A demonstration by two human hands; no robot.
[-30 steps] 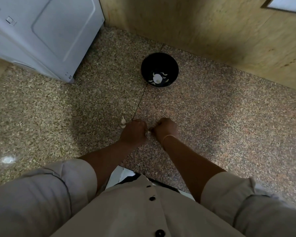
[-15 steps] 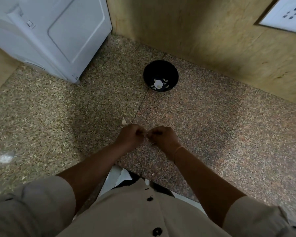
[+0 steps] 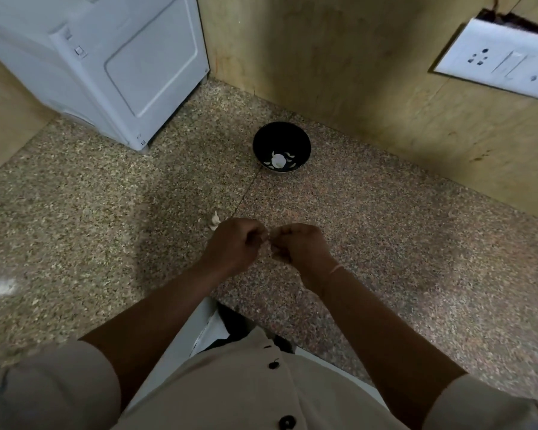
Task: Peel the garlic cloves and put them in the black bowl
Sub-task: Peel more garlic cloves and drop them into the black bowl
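The black bowl point(image 3: 281, 141) stands on the speckled counter near the back wall, with pale peeled cloves point(image 3: 278, 160) in its bottom. In front of it my left hand point(image 3: 234, 243) and my right hand point(image 3: 297, 245) meet with curled fingers and pinch a small garlic clove point(image 3: 267, 235) between them; the clove is almost wholly hidden by the fingers. A few loose garlic pieces point(image 3: 215, 219) lie on the counter just left of my left hand.
A white appliance point(image 3: 112, 63) stands at the back left on the granite counter point(image 3: 401, 243). A wooden wall point(image 3: 354, 72) closes the back, with a white socket plate point(image 3: 500, 57) at the upper right. The counter's front edge runs under my forearms.
My hands have stayed together on the clove and lifted slightly. The head camera has tilted up, so the bowl sits lower in view and the socket plate has appeared.
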